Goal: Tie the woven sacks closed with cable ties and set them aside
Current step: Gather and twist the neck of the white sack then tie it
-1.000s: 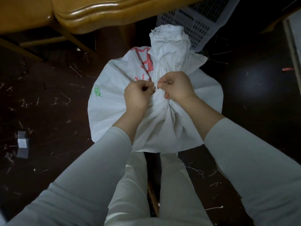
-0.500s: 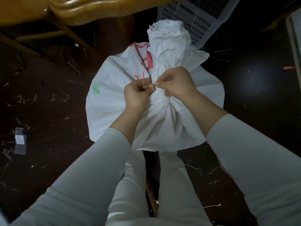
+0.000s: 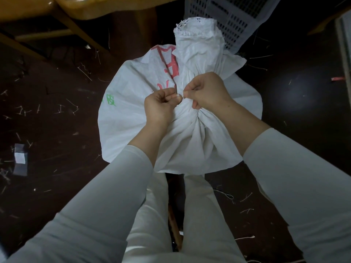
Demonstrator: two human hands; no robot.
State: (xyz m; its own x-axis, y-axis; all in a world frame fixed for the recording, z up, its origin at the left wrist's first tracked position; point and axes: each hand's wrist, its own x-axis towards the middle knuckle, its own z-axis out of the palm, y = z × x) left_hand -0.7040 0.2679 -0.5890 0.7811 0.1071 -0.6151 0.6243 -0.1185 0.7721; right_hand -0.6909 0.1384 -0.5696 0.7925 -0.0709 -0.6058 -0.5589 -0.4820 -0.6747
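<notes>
The woven sack (image 3: 133, 114) stood on the dark floor (image 3: 296, 114), centre. Left hand (image 3: 159, 107) and right hand (image 3: 208, 92), fingers curled, both pinched its gathered neck; no tie could be discerned. Fabric judged soft and slippery, best gripped at the bunched neck.

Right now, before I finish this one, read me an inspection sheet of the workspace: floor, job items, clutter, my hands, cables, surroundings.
Surface: dark floor, littered.
Job's things: one white woven sack with red and green print, its neck gathered and its top standing up; no cable tie can be made out.
Clutter: short pale offcuts scattered over the floor; a grey and white scrap at left; a red scrap at right.
Grips: left grip and right grip are both curled, pinching at the sack's neck, fingertips meeting.
Cables: nothing seen.
Surroundings: wooden furniture at upper left; a white perforated crate behind the sack.
</notes>
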